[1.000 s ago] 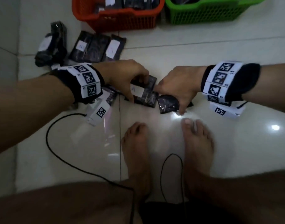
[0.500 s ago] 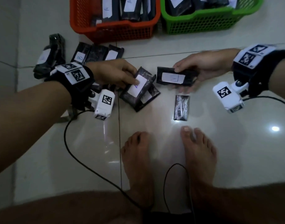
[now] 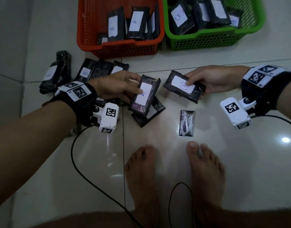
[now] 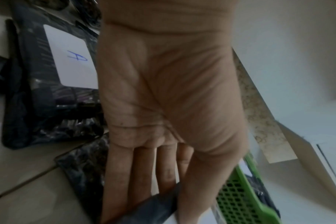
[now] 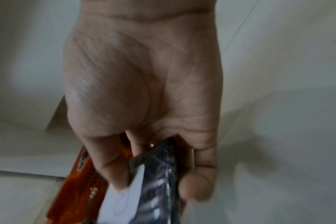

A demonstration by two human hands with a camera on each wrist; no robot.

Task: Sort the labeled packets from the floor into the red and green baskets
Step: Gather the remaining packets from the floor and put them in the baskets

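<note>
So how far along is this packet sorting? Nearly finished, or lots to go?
Partly done. The red basket already holds packets marked A, and the green basket holds several labeled ones. In hand: the left hand holds an A packet, the right hand another labeled packet. Left: a pile by the left wrist, one under the A packet, and a face-down packet near the feet.
</note>
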